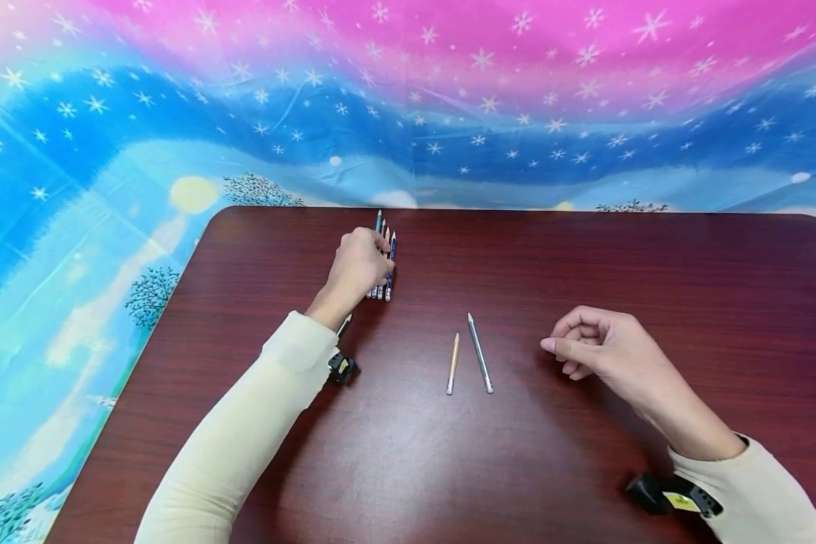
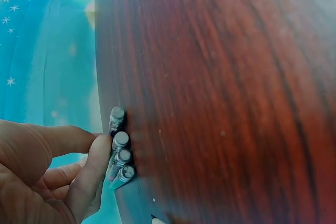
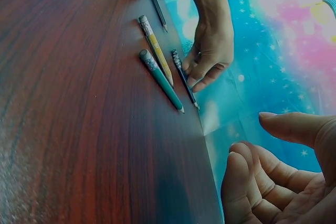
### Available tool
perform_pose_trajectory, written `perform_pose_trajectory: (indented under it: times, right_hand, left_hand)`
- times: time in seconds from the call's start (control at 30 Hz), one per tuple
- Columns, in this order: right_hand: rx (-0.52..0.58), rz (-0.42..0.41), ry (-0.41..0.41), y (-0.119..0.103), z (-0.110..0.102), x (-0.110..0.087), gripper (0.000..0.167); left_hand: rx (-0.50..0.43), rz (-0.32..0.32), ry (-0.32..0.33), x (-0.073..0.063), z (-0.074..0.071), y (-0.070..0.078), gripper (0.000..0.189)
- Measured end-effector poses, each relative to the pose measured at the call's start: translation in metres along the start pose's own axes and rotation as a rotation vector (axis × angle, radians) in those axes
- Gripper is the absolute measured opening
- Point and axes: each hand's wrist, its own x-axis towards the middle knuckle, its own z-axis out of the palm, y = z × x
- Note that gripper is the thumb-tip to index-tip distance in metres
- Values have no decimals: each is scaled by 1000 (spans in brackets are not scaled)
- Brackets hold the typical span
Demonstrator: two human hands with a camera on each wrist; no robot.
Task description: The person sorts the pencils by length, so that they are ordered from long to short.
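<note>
Bending over the right side of a row of four pencils at the far left of the table, the left hand is touching the row, its thumb and forefinger close together beside the dark blue pencil; whether they are pinching it or only resting against it, I cannot tell; the right hand is hovering at the right, its fingers loosely bent, thumb and forefinger standing apart, gripping nothing; between the hands, nearer than the row, a yellow pencil and a green pencil are lying apart from each other, tips far and eraser ends near; what counts is their slant against the row, whose pencils are running side by side from near to far; the yellow one is leaning slightly right toward its tip, the green one left; both are lying left of the right hand, which is the nearer one, most clearly for the green; from the left hand they are lying to the right and near; the left hand is covering the middles of the row's pencils; a further dark pencil is lying by the left wrist, mostly hidden in the head view and running out of frame in the right wrist view.
</note>
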Motion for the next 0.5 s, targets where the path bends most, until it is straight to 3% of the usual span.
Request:
perform_pose_trajectory:
  times: [0.5]
  right_hand:
    - [-2,-1,-1,2,-1,0,27]
  left_hand:
    - [-9,7,7,0,1,-1,13]
